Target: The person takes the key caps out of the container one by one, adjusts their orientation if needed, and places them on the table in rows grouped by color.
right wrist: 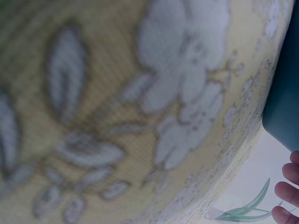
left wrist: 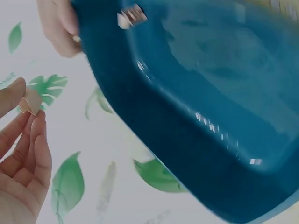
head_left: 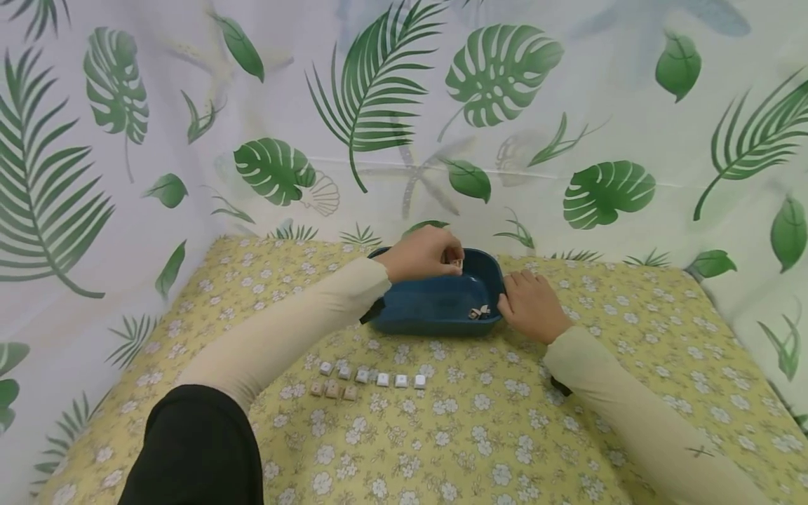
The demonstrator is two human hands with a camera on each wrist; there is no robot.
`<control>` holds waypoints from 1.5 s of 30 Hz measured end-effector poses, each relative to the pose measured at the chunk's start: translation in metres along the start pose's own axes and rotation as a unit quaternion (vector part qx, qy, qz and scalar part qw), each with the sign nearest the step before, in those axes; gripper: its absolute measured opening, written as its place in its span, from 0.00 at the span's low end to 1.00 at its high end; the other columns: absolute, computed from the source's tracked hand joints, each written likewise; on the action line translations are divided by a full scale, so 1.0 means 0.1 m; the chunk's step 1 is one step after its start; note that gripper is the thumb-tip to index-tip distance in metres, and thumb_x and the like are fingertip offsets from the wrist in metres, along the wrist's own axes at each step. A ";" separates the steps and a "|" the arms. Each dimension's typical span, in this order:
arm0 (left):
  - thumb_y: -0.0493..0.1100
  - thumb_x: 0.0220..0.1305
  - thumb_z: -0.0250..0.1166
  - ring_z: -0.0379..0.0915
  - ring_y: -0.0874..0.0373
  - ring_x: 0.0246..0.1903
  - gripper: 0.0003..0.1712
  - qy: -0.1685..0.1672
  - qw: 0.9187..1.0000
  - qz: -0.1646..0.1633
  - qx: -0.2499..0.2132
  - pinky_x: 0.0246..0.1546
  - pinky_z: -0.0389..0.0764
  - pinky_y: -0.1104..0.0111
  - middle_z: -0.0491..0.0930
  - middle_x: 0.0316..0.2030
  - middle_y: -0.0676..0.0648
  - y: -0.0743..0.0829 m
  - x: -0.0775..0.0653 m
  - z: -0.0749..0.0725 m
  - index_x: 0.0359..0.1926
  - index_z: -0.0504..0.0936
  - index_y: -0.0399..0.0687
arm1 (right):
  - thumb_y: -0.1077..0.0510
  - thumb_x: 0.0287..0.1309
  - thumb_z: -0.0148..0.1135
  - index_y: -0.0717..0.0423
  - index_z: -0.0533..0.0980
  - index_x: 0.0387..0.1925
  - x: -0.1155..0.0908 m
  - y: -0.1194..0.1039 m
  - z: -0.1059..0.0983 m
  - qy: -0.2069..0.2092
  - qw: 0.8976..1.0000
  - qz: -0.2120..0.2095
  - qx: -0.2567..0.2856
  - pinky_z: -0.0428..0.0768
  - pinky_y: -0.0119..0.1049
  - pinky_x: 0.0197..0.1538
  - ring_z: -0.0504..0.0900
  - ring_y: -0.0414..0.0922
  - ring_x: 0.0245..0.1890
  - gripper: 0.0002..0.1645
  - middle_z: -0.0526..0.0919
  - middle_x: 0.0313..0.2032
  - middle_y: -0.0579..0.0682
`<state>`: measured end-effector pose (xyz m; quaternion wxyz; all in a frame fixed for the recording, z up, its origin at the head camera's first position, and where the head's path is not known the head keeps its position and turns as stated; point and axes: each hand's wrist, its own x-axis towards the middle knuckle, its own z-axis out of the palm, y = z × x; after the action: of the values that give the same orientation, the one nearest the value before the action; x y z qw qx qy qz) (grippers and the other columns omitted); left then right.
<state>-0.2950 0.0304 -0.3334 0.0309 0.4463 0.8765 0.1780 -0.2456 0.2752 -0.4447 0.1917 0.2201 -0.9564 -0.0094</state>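
A beige keycap (left wrist: 31,101) is pinched between the thumb and fingertips of my left hand (head_left: 424,254), which hovers over the back part of a blue plastic basin (head_left: 410,327). My right hand (head_left: 535,306) grips the basin's right rim, with its thumb toward the near corner. Inside the basin, a few loose keycaps (head_left: 480,312) lie together in the near right corner. In the right wrist view, fingertips (right wrist: 286,190) show just below the basin's outer wall (right wrist: 284,98).
On the yellow flowered cloth (head_left: 442,435) in front of the basin, a row of white keycaps (head_left: 382,380) lies above a shorter row of beige keycaps (head_left: 332,389). A white leaf-patterned curtain (head_left: 391,168) hangs behind the table and at both sides.
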 end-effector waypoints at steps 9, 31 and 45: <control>0.46 0.61 0.64 0.75 0.65 0.32 0.14 0.029 0.990 -0.026 -0.138 0.36 0.76 0.76 0.81 0.36 0.53 0.14 -0.59 0.04 0.48 0.81 0.51 | 0.56 0.63 0.47 0.66 0.73 0.37 0.00 0.01 -0.01 0.006 1.000 -0.008 -0.004 0.72 0.50 0.37 0.75 0.56 0.35 0.15 0.77 0.34 0.61; 0.40 0.60 0.65 0.78 0.58 0.36 0.12 0.051 0.924 -0.098 -0.365 0.40 0.81 0.70 0.80 0.39 0.45 0.17 -1.43 0.23 0.46 0.80 0.45 | 0.56 0.63 0.46 0.67 0.73 0.37 0.00 -0.01 -0.02 0.004 1.000 -0.007 -0.004 0.72 0.50 0.37 0.75 0.57 0.35 0.16 0.77 0.33 0.62; 0.39 0.62 0.63 0.76 0.58 0.40 0.11 0.047 0.922 -0.124 -0.364 0.44 0.81 0.69 0.78 0.45 0.45 0.20 -1.67 0.35 0.46 0.79 0.44 | 0.57 0.63 0.47 0.68 0.73 0.36 0.01 0.00 -0.01 0.011 1.000 -0.010 -0.005 0.74 0.52 0.37 0.76 0.57 0.34 0.16 0.78 0.33 0.63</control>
<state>-0.1715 -0.0811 -0.3769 0.1714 0.2835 0.8000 0.5003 -0.2459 0.2748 -0.4440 0.2037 0.2290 -0.9518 -0.0136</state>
